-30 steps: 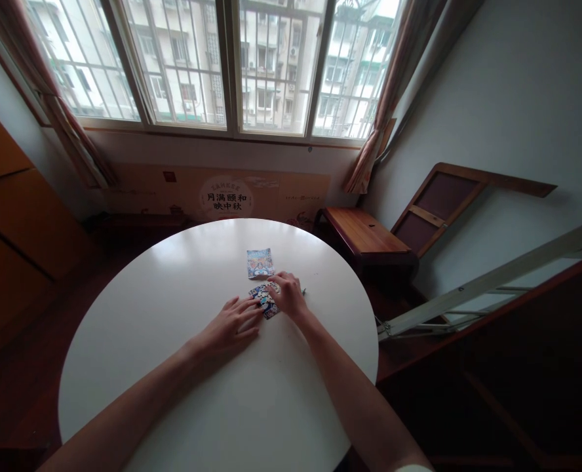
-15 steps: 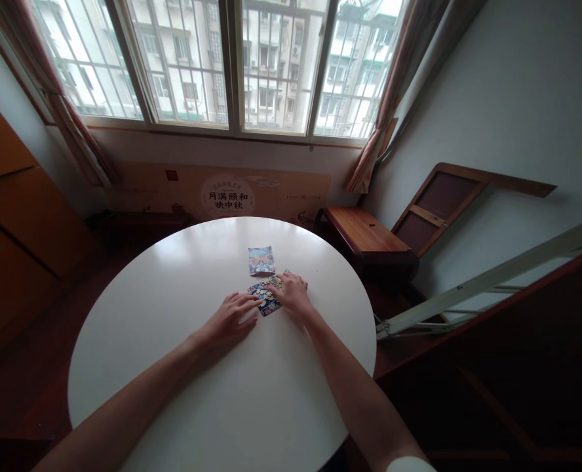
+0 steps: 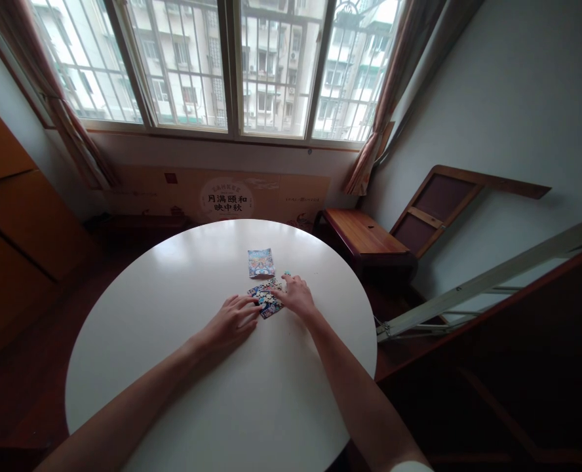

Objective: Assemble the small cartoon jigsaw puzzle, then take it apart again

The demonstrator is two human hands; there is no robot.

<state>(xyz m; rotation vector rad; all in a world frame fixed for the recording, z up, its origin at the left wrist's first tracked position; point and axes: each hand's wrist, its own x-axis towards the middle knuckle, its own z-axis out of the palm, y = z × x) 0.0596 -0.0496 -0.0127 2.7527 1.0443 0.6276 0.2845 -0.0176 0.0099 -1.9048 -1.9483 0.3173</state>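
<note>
On the round white table [image 3: 193, 406] lies a small heap of jigsaw puzzle pieces [image 3: 267, 296], many with their pale backs up, on a dark blue patterned sheet or board [image 3: 271, 312]. My left hand [image 3: 234, 316] rests at the heap's left edge, fingers stretched out and touching it. From the right, my right hand [image 3: 295, 295] reaches over the pieces with its fingers apart. Any single piece under the fingertips is too small to make out. Just beyond the heap is a colourful printed packet [image 3: 261, 263], lying flat.
A low wooden bench [image 3: 367, 231] stands past the table's right far side. On the right, a pale metal frame [image 3: 428, 308] slants close to the table edge. Orange cabinets [image 3: 16, 223] are at the left, and a barred window [image 3: 232, 65] spans the back.
The puzzle pieces under my right hand have been spread a little, and that hand has shifted slightly. My left hand has stayed nearly in place. The view has tilted slightly.
</note>
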